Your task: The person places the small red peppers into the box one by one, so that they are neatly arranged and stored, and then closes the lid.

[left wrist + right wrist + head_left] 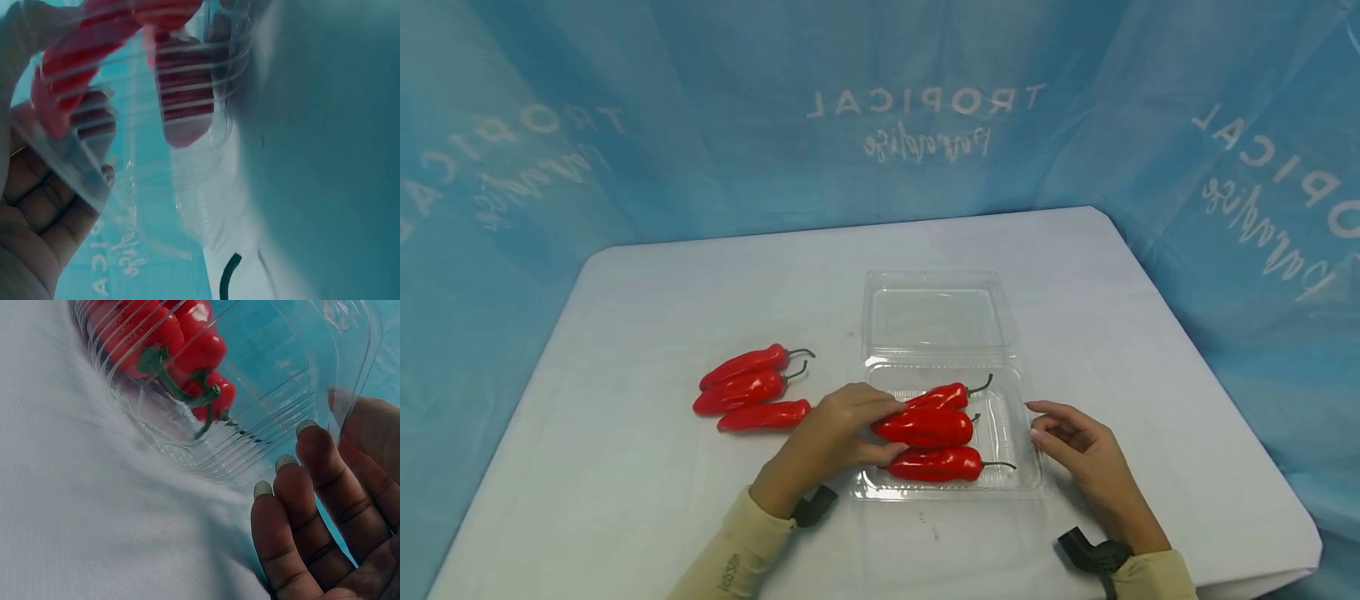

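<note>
My left hand (842, 425) reaches over the left side of a clear plastic container (1030, 483), its thumb and fingers around the tip of the middle red pepper (932, 427). Two other red peppers lie inside, one behind (943, 395) and one in front (936, 465), stems to the right. Seen through the clear wall in the left wrist view are a red pepper (75, 62) and part of my left hand (47, 200). My right hand (1086, 454) is at the container's right edge, fingers relaxed and bent; its fingertips meet the clear wall in the right wrist view.
The container's hinged lid (932, 317) lies folded back behind it, on the white table (587, 467). Three more red peppers lie left of the container: back (745, 365), middle (741, 392) and front (763, 416). A blue curtain (715, 125) surrounds the table's back and sides.
</note>
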Available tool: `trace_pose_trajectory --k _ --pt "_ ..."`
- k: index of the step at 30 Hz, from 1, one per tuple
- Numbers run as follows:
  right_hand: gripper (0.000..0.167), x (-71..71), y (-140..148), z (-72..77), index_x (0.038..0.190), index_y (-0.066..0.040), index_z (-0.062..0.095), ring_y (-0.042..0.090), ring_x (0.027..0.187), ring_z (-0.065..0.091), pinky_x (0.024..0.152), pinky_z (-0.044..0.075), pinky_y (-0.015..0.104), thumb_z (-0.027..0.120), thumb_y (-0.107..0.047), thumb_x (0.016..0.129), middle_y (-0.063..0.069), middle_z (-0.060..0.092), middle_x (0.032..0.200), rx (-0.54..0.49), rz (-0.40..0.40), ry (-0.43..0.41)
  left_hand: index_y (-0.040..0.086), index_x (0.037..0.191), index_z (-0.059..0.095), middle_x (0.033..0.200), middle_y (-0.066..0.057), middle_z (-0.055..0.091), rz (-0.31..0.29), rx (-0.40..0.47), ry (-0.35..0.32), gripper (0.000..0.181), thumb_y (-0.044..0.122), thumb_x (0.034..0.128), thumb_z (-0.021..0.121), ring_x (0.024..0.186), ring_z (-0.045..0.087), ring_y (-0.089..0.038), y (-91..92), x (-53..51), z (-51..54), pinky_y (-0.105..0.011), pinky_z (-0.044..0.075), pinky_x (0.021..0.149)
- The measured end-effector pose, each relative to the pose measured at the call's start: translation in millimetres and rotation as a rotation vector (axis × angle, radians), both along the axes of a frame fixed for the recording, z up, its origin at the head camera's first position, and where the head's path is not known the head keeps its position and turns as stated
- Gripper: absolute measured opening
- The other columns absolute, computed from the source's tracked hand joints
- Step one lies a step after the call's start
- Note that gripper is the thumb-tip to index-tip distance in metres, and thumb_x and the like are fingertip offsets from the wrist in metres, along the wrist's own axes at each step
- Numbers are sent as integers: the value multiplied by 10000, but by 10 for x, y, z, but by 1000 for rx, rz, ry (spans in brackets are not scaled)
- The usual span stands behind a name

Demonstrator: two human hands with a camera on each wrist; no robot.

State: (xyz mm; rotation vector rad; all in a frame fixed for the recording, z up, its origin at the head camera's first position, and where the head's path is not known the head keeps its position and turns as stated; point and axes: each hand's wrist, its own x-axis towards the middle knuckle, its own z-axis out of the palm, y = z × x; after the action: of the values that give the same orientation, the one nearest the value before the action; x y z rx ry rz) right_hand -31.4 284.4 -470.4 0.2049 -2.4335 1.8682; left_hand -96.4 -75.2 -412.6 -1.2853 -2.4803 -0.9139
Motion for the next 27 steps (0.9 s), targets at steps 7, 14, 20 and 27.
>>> trace_pose_trajectory --k 7,14,20,27 --pt "368 7 0 3 1328 -9 622 144 851 653 753 568 238 690 -25 966 69 678 986 5 -8 -8 85 1193 763 1093 -23 760 32 -133 55 530 364 768 914 1008 697 -175 84 27 13 -317 574 913" --pt "372 13 -14 13 1332 -20 622 142 860 658 758 567 235 699 -59 970 87 680 995 8 -18 -25 139 1228 760 1095 11 757 75 -322 79 553 426 775 896 1028 665 -163 137 32 106 -314 544 949" --pt "370 6 -12 18 1328 -11 623 144 859 665 757 574 239 695 -34 966 87 682 993 0 -14 -19 140 1248 750 1113 8 746 76 -342 80 570 432 779 890 1070 649 -172 125 33 126 -338 525 990" --pt "370 3 -6 12 1327 -6 622 145 855 663 753 572 244 693 -24 964 75 684 984 -5 -14 -13 125 1217 761 1093 11 742 57 -272 103 499 412 822 861 1055 650 -167 88 6 111 -324 526 979"
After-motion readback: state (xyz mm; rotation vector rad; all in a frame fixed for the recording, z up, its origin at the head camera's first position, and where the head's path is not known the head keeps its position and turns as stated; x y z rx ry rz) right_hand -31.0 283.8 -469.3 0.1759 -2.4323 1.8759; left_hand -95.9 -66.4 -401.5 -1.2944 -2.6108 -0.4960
